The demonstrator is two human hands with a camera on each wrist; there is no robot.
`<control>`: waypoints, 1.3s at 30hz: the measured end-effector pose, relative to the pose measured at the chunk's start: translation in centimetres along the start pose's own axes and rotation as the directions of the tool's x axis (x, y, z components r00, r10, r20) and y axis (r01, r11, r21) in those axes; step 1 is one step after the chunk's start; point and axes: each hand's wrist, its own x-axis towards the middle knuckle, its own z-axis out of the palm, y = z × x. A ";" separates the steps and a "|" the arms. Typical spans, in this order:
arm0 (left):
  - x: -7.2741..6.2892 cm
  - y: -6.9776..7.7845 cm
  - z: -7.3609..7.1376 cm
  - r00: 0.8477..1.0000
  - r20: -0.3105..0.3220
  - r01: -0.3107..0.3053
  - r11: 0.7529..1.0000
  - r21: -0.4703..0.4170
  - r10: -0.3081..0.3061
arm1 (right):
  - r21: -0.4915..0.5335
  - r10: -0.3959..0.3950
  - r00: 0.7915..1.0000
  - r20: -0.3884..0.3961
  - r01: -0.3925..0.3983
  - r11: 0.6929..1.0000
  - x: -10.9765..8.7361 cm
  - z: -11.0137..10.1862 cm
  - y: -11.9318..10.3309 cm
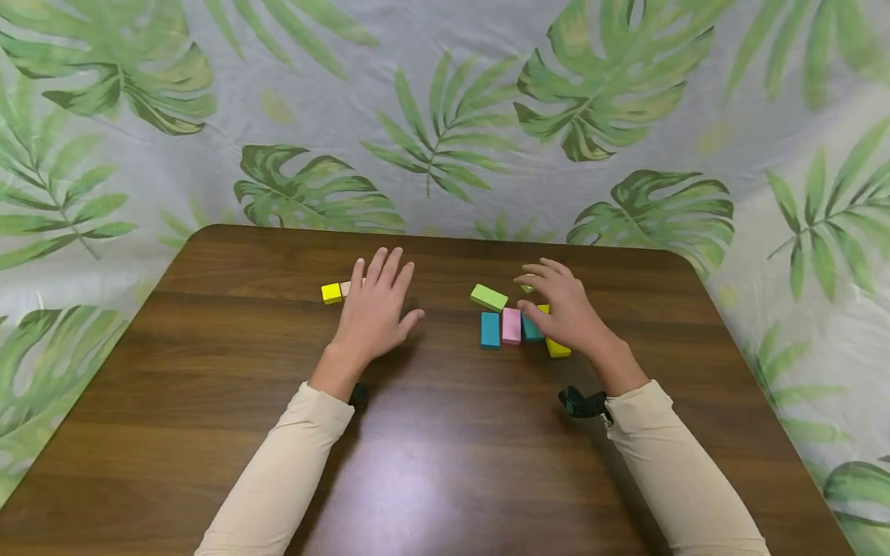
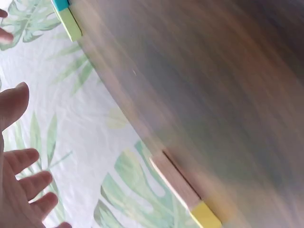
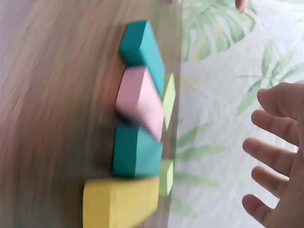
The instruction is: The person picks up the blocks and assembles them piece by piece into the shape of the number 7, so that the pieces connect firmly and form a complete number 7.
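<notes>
My left hand hovers with spread fingers, nothing in its grasp, over the left part of the table. Partly behind it lies a plain wooden block, end to end with a yellow block. Fingers apart and slightly bent, my right hand hangs over a cluster of blocks and holds none. In that cluster are a blue block, a pink block, a teal block and a yellow block, side by side. Behind them lie a light green block and another green block, partly hidden in the head view.
Everything lies on a dark brown wooden table with rounded far corners. A leaf-patterned cloth hangs behind it and along both sides. A black strap device is on the right wrist.
</notes>
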 end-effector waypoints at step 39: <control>1.3 5.2 1.7 0.984 0.089 -0.140 0.982 -0.125 0.152 | -0.024 -0.010 0.995 0.099 0.013 1.000 -0.1 0.1 1.8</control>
